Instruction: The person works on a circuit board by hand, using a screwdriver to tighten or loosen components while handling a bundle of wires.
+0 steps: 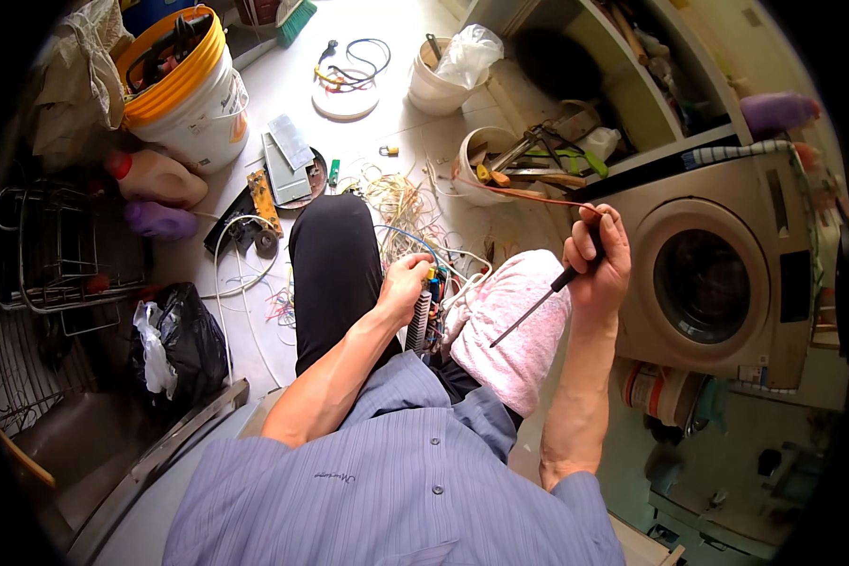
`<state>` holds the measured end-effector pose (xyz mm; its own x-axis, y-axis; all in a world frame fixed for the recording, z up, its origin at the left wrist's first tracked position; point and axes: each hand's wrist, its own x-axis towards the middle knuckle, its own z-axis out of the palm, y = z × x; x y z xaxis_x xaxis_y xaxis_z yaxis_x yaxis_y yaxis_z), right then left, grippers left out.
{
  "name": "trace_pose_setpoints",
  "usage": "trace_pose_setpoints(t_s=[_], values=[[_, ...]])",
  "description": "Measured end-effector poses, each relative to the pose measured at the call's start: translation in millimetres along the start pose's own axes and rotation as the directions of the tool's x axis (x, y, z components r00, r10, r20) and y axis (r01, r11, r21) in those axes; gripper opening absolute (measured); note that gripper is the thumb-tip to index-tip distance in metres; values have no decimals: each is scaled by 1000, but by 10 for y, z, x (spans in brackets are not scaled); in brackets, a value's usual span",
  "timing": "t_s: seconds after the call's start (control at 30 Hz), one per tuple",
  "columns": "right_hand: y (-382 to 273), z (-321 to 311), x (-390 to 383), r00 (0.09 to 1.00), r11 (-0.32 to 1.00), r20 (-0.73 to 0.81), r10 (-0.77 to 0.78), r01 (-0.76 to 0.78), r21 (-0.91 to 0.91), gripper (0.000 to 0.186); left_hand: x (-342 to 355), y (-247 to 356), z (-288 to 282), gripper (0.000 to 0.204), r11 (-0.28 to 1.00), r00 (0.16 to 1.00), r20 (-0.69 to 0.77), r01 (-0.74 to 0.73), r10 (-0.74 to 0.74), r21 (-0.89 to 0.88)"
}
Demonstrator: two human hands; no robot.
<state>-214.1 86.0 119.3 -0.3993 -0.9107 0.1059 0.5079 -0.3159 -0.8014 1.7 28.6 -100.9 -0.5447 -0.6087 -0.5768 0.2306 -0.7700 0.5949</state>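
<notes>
Between my knees stands a circuit board (431,311) with a finned metal heatsink and small coloured parts. My left hand (406,286) is closed at its upper left edge, gripping it. Raised at the right, my right hand (598,259) is closed round the dark handle of a screwdriver (543,304), whose shaft slants down and left toward my knee. A thin reddish wire (528,195) runs from the fingers of that hand out to the left. White cables (481,274) bend beside the board, and a pink towel (519,316) covers my right knee.
Tangled wires (401,203) lie on the floor ahead. A tool bucket (481,189) stands beyond my right knee, before a washing machine (698,274). At the left are an orange-and-white bucket (222,113), bottles (160,219) and a black bag (193,344). Metal covers (288,160) lie ahead left.
</notes>
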Motion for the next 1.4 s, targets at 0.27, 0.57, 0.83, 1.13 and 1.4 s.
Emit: trace_pose_setpoints(t_s=[0.27, 0.57, 0.83, 1.13, 1.4], values=[[114, -141, -73, 999, 1000, -34, -1, 1, 14, 15, 4, -36, 0, 25, 999, 999, -30, -17, 18, 33], [167, -43, -111, 998, 998, -52, 48, -50, -39, 13, -44, 39, 14, 27, 1000, 1000, 13, 5, -5, -11], [-220, 560, -620, 890, 487, -6, 456, -255, -836, 8, -216, 300, 107, 39, 973, 968, 206, -100, 144, -208], [-95, 242, -1376, 804, 73, -111, 584, -188, -979, 9, -275, 317, 151, 32, 985, 956, 251, -124, 152, -122], [-11, 116, -1495, 860, 75, -175, 479, -239, -968, 10, -287, 303, 125, 26, 999, 931, 361, -31, 44, -41]])
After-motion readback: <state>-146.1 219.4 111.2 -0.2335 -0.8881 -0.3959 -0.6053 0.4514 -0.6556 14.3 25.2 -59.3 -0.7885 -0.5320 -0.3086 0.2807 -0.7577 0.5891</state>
